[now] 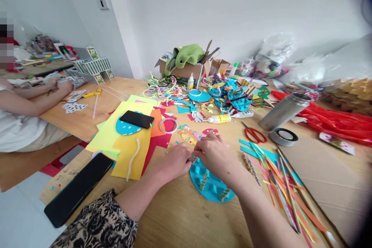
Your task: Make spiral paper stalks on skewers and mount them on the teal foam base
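Note:
My left hand (179, 159) and my right hand (215, 159) meet over the far edge of a blue paper disc (213, 188). Both are closed in a pinch. A small orange-brown piece (194, 158) shows between the fingertips; most of it is hidden, so its kind is unclear. On the disc are raised blue paper strips and fuzzy olive twisted pieces (203, 181). Just beyond my fingers lie colourful paper fish (188, 136). Right of the disc is a brownish twisted fuzzy strip (251, 168).
Coloured paper sheets (128, 116), a phone (136, 119) and a black case (78, 190) lie left. On the right are red scissors (254, 133), a metal flask (283, 112), paper strips (279, 174) and cardboard (328, 174). A co-worker's arms (43, 97) rest at the neighbouring table.

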Action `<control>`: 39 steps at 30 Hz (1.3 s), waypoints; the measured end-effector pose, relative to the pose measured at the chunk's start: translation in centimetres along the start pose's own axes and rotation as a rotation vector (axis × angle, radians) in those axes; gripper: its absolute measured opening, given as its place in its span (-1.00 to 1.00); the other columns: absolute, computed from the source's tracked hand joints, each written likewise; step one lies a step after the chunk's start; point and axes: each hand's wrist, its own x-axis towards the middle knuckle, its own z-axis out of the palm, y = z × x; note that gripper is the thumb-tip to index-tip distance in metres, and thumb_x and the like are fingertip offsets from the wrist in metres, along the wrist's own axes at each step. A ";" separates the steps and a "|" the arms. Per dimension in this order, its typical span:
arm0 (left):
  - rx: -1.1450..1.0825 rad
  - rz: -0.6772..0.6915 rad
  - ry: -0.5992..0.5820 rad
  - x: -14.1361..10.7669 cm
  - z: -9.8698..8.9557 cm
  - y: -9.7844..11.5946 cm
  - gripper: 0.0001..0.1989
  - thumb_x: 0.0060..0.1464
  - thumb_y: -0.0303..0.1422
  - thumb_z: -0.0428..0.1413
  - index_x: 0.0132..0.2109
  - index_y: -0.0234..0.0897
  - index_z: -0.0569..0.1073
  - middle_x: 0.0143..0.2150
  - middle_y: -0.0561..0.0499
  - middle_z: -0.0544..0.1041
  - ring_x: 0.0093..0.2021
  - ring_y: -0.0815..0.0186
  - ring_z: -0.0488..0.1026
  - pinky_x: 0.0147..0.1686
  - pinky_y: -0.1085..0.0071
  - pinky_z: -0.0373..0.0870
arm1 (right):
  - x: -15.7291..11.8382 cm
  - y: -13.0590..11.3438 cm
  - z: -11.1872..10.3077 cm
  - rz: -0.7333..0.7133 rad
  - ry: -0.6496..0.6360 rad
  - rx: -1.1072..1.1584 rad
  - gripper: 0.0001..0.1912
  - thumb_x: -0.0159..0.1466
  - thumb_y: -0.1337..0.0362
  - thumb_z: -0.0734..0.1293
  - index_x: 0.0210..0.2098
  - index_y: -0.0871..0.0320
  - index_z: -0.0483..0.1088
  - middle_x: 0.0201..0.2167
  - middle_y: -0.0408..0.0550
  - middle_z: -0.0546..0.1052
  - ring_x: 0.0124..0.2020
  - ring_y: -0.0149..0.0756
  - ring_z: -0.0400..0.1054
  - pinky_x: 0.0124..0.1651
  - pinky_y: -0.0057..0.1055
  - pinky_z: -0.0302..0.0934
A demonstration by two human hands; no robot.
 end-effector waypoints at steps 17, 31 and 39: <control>0.086 0.213 0.159 -3.7 0.3 0.5 -0.75 0.06 -0.59 -0.02 -0.18 -0.32 0.48 -0.21 -0.05 0.52 -0.15 0.19 0.31 -0.09 0.22 0.33 | -0.1 0.3 0.2 -0.017 0.056 -0.041 -0.84 0.20 0.32 0.30 -0.46 0.17 0.49 -0.40 0.02 0.56 -0.23 -0.16 0.35 -0.21 -0.32 0.02; 0.141 0.211 0.104 -3.6 1.0 0.6 -0.66 0.10 -0.58 -0.05 0.01 -0.32 0.40 -0.13 -0.09 0.50 -0.05 0.15 0.30 -0.08 0.15 0.32 | 0.0 0.2 0.8 -0.043 0.081 -0.034 -0.84 0.18 0.35 0.29 -0.46 0.18 0.50 -0.43 0.01 0.56 -0.25 -0.16 0.34 -0.19 -0.31 0.00; 0.097 0.168 0.088 -3.6 0.6 0.9 -0.68 0.09 -0.60 -0.05 -0.03 -0.31 0.42 -0.10 -0.06 0.50 -0.02 0.17 0.30 -0.03 0.18 0.31 | -0.1 0.0 0.5 -0.033 0.059 0.002 -0.83 0.20 0.35 0.29 -0.43 0.17 0.52 -0.40 0.00 0.56 -0.24 -0.18 0.34 -0.17 -0.32 0.02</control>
